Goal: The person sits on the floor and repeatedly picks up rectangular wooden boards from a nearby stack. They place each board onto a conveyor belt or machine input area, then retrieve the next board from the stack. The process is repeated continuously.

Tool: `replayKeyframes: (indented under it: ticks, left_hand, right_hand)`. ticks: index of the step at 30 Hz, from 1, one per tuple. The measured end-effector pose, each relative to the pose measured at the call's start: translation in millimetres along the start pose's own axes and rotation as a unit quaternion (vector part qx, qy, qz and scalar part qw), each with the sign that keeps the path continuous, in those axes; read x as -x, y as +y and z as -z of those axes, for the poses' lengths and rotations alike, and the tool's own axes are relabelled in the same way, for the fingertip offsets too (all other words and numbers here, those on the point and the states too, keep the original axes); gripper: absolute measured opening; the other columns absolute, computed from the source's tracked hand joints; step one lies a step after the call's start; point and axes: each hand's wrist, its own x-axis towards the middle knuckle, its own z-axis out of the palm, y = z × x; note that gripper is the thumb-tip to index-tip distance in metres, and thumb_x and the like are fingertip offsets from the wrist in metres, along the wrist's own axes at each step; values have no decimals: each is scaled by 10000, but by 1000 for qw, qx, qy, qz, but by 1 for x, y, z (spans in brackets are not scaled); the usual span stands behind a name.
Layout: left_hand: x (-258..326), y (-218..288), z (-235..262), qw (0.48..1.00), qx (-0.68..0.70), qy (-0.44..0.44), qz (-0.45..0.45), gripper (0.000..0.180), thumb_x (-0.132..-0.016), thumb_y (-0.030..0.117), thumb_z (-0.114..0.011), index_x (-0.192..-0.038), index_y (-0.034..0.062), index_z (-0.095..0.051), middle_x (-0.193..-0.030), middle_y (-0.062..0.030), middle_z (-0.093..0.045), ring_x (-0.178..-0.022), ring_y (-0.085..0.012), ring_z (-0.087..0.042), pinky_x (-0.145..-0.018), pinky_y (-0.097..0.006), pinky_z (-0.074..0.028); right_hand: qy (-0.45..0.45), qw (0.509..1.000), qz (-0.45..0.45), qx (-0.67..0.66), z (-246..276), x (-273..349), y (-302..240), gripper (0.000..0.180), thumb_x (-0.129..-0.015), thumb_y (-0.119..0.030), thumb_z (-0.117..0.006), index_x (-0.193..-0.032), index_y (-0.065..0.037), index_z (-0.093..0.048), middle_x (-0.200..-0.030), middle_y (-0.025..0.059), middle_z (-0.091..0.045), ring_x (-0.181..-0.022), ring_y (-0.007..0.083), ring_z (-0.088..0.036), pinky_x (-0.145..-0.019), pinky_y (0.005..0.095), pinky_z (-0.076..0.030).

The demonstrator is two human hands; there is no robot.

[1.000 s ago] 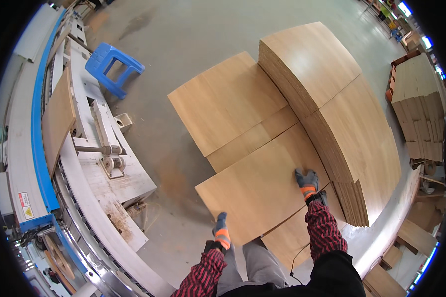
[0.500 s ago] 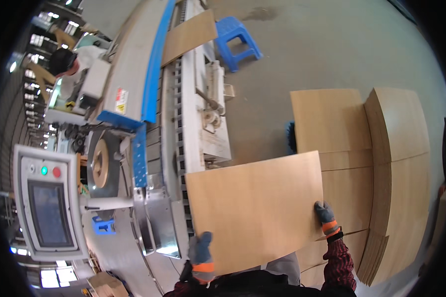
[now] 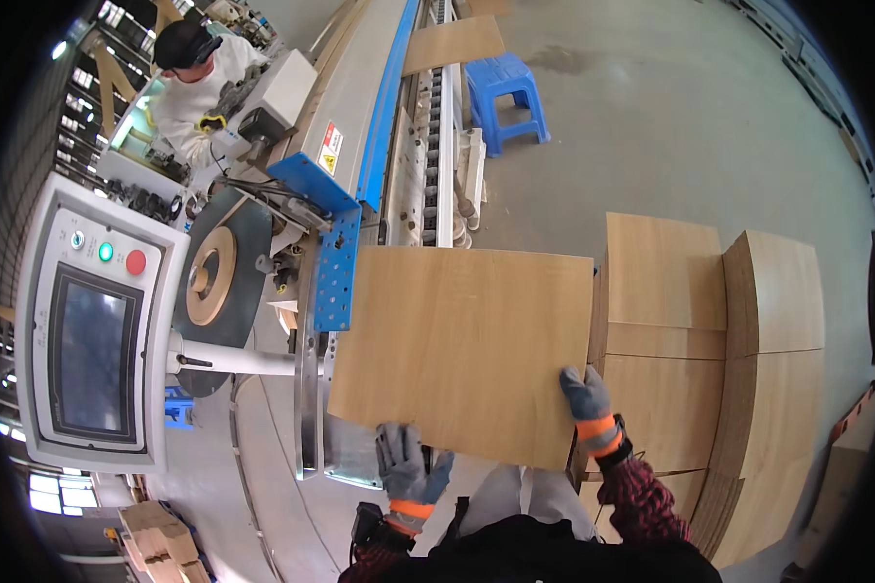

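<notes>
A flat rectangular wood-grain board (image 3: 467,340) lies level in front of me. Its left part sits at the machine's infeed, next to the blue perforated bracket (image 3: 336,277). My right hand (image 3: 587,396), in a grey glove with an orange cuff, grips the board's right edge near its near corner. At the near left edge is my left hand (image 3: 408,468), gloved alike, with fingers stretched out and thumb apart. Its fingertips are against or just under that edge; I cannot tell which.
Stacks of similar boards (image 3: 666,398) stand on my right. A control panel (image 3: 92,330) on a white arm is at the left, beside an edging-tape reel (image 3: 209,277). Another board (image 3: 454,44) is farther along the machine, near a blue stool (image 3: 506,102). A co-worker (image 3: 190,92) works beyond.
The board has turned square and moved left against the machine. My left hand has opened from its grip on the board's edge; my right hand still holds the right edge. The view has shifted.
</notes>
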Motion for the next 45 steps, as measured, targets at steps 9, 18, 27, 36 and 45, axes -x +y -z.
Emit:
replayKeyframes:
  ticks: [9, 18, 27, 36, 45]
  left_hand:
    - [-31, -18, -6, 999, -29, 18, 23, 780, -677, 598, -466, -1102, -51, -385, -1221, -257, -294, -1133, -435, -268, -922, -505, -236]
    - [-88, -30, -37, 996, -58, 64, 2, 925, -620, 722, -384, -1137, -44, -354, -1205, -244, -315, -1140, -410, -274, -937, -473, -251]
    - [-187, -23, -51, 990, -67, 121, -38, 930, -611, 716, -411, -1124, -58, -367, -1171, -244, -350, -1113, -417, -311, -926, -483, -270]
    - [-296, -42, -92, 981, -134, 123, -73, 552, -747, 247, -516, -1165, -37, -295, -1190, -222, -346, -1118, -380, -324, -950, -428, -278]
    - [-280, 28, -13, 968, 15, 188, -167, 383, -779, 260, -493, -1048, -11, -461, -1070, -189, -479, -999, -324, -460, -842, -383, -371]
  right_hand:
    - [58, 998, 26, 14, -48, -57, 15, 215, -793, -253, -550, -781, -38, -554, -668, -31, -519, -598, 60, -432, -520, 231, -371]
    - [88, 988, -11, 128, -54, -112, -13, 395, -765, -382, -528, -788, 12, -555, -658, 78, -559, -604, 130, -485, -562, 293, -399]
    - [69, 990, 19, 119, -71, -217, -33, 441, -770, -413, -503, -847, 17, -563, -712, 116, -586, -625, 185, -528, -588, 319, -412]
    - [18, 737, -115, 666, 208, -168, -34, 641, -726, -561, -440, -1089, -35, -493, -1102, 193, -490, -1031, 336, -456, -861, 393, -363]
    - [455, 274, -474, 703, 505, 395, -273, 475, -778, -403, -409, -1062, -29, -478, -1050, 158, -524, -899, 322, -527, -771, 414, -410]
